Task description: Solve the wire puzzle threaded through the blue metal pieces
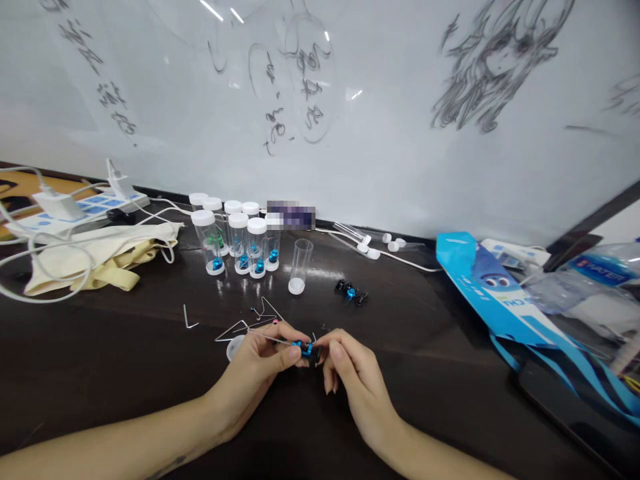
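Observation:
Low over the dark table, my left hand (pixel 267 353) pinches a small blue-and-black metal part (pixel 304 348) between thumb and fingers. A thin metal rod (pixel 273 337) runs from this part back across the same hand. My right hand (pixel 350 363) is closed at the part's black end, its fingers curled and fingertips close against it. Whatever those fingertips grip is too small to make out. Beside my left hand lie a white cap (pixel 235 347) and several bent thin wires (pixel 235 329). Farther back are loose black and blue pieces (pixel 351 293).
Several capped clear tubes (pixel 238 243) with blue or green parts stand at the back. An uncapped tube (pixel 301 267) stands nearer. An L-shaped hex key (pixel 188 317) lies left. Cloth (pixel 105 257) and power strips are far left; a blue bag (pixel 470 287) and bottle (pixel 600 270) sit right.

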Demonstrator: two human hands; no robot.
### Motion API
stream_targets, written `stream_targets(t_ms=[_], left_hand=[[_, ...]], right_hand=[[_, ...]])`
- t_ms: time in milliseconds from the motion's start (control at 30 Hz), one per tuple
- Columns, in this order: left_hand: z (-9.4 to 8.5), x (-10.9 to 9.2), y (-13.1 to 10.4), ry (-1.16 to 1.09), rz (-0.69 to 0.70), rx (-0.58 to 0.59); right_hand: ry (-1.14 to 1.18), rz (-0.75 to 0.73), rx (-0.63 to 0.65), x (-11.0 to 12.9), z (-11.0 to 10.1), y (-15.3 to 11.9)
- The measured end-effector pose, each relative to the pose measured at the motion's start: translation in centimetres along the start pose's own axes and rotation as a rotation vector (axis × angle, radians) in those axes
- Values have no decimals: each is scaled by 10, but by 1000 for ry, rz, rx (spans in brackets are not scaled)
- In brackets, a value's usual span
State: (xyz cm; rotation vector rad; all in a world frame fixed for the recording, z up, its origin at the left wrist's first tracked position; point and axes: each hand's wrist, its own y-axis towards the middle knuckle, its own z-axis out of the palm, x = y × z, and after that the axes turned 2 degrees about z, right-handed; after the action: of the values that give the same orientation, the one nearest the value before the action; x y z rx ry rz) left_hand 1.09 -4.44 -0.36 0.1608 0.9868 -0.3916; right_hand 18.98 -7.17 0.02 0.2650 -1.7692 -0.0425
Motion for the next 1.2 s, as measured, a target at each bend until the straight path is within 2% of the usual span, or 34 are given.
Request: stream_targets(t_ms=[1200], left_hand=[[1, -1, 1, -2, 1, 10]], right_hand=[[31, -12, -41, 2, 0, -1]])
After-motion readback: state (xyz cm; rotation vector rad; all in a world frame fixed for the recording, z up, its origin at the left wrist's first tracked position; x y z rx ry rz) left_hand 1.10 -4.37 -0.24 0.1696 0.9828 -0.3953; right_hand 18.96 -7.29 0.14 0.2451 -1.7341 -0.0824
